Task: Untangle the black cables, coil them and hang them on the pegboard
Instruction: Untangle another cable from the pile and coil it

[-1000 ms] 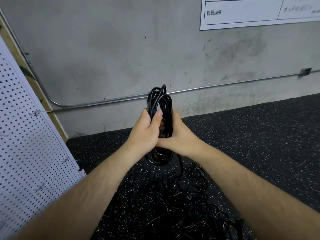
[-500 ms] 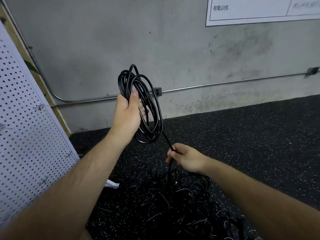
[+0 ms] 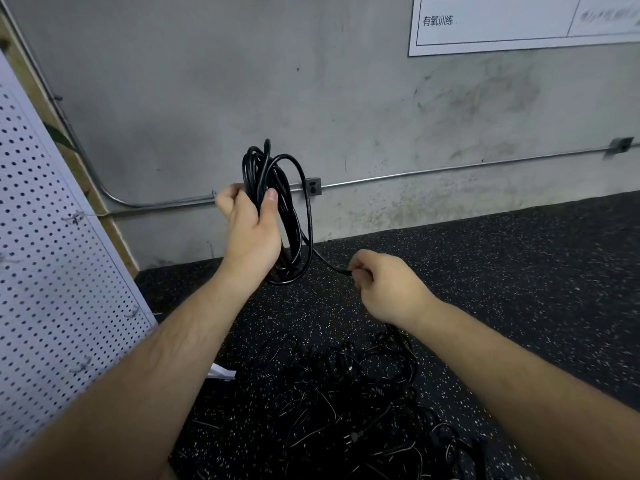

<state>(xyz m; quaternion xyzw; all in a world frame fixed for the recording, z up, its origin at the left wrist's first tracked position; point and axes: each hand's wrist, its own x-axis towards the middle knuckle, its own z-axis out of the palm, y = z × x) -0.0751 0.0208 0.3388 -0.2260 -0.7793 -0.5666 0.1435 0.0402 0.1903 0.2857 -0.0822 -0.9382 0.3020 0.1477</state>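
Observation:
My left hand (image 3: 251,230) grips a coil of black cable (image 3: 292,216) and holds it upright in front of the grey wall. One strand runs from the coil down and to the right into my right hand (image 3: 384,289), which pinches its free end with curled fingers. A tangled heap of black cables (image 3: 346,403) lies on the speckled black floor below both arms. The white pegboard (image 3: 52,289) leans at the far left, with small metal hooks (image 3: 74,218) sticking out of it.
A metal conduit (image 3: 450,169) with a junction box (image 3: 313,187) runs along the wall low down. A white notice (image 3: 519,22) hangs at the top right. A scrap of white paper (image 3: 221,372) lies at the pegboard's foot.
My hands have separated. The left one raised the coil, then shifted it lower and to the right, while the right one slid down the strand and now pulls it out to the right.

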